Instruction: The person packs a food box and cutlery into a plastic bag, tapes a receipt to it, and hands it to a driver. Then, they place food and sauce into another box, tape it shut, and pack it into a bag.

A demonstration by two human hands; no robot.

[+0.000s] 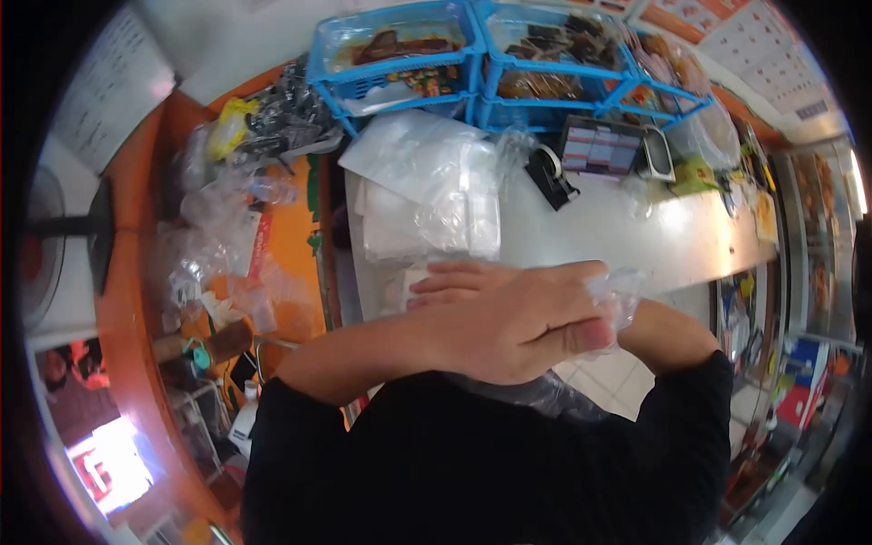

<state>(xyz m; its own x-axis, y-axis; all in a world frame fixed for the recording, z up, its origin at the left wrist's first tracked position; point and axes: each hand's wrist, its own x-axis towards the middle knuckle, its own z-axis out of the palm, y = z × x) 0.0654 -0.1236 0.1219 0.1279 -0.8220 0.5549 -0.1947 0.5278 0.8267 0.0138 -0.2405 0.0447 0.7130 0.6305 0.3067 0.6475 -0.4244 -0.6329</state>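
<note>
My left hand [518,322] reaches across in front of my body, its thumb and forefinger closed at a crumpled piece of thin clear plastic [623,295] by my right wrist. The plastic looks like the cuff of a disposable glove. Behind the left hand lies my right hand [447,280], mostly hidden; its visible fingers point left, stretched out. Just beyond those fingers, a stack of clear and white plastic bags [431,204] rests on the metal counter [627,241].
Blue baskets [391,65] of wrapped food line the counter's back. A tape dispenser [551,177], a dark screen [599,145] and a metal tin [656,154] stand at the right. Loose plastic bags [213,236] cover the orange surface [295,218] at left. Tiled floor [613,372] shows below.
</note>
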